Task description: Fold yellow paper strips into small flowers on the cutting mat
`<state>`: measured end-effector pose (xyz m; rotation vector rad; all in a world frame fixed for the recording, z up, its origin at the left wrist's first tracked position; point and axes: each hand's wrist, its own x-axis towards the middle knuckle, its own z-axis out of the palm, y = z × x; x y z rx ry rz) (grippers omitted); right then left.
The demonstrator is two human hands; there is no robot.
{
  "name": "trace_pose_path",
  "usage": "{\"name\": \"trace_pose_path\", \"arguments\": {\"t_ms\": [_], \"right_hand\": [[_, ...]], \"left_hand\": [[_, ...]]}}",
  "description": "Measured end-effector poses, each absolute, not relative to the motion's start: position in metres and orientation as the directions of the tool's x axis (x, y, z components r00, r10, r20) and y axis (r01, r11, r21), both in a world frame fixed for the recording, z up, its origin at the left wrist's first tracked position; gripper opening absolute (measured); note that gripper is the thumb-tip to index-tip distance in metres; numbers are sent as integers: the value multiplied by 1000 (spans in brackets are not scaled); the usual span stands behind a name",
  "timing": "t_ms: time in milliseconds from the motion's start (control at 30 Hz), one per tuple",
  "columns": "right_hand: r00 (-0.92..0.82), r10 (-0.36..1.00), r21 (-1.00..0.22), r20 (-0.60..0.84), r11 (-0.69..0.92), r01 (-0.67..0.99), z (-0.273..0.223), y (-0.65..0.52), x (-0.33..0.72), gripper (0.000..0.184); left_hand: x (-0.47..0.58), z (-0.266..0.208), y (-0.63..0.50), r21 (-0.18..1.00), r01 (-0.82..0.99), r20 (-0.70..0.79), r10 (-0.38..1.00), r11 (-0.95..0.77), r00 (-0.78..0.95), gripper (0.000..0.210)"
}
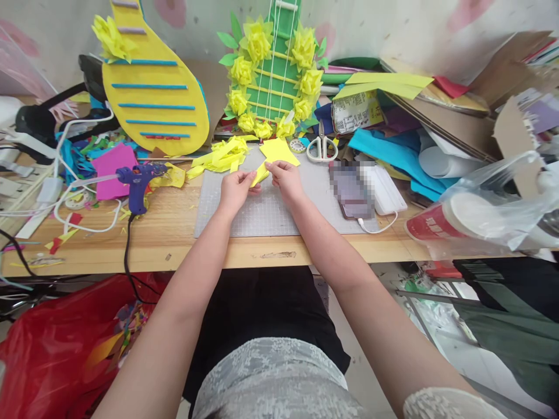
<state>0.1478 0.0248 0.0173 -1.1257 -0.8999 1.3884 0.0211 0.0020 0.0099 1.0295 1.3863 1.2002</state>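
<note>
Between my two hands is a small folded piece of yellow paper, pinched at both ends. My left hand grips its left end with thumb and fingers. At its upper right end my right hand pinches it. Both hands hover over a grey cutting mat. Just beyond them lies a stack of flat yellow paper squares. To the left of the stack is a heap of cut yellow paper pieces. White-handled scissors rest behind the mat, right of the squares.
A yellow lute-shaped cutout and a green one with yellow paper flowers lean at the back. A purple glue gun stands left. On the right are a phone, a white power bank and a bagged cup.
</note>
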Motion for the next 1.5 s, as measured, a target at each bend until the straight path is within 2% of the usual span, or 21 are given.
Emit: {"name": "trace_pose_path", "arguments": {"t_ms": [200,500,667,733,833,933,1033,1167,1500], "right_hand": [[73,986,-942,-148,-118,-313,16,29,148,31],[88,979,-964,-185,-163,-208,17,32,148,31],[41,981,-971,-192,-184,-154,15,33,147,34],[44,980,-979,-196,-192,-72,14,34,148,31],[111,986,-974,-125,-143,175,9,38,151,24],[142,990,-900,-3,-65,431,4,41,152,19],[121,992,-813,37,-40,581,1,42,151,16],[101,994,-742,28,-48,669,-1,42,151,14],[86,996,-686,4,-60,725,3,39,151,11]], "left_hand": [[14,11,3,989,40,-137,978,145,-160,20],[5,19,3,983,72,-146,956,169,-254,29],[1,14,2,967,214,-97,977,137,-188,24],[0,10,4,948,275,-107,974,161,-202,21],[-3,7,6,894,381,-143,956,235,-255,21],[-3,7,7,789,567,-99,961,235,-260,21],[-1,8,6,665,718,-51,971,206,-232,19],[3,9,3,590,786,-10,975,183,-220,15],[5,11,1,579,796,22,972,177,-232,11]]}}
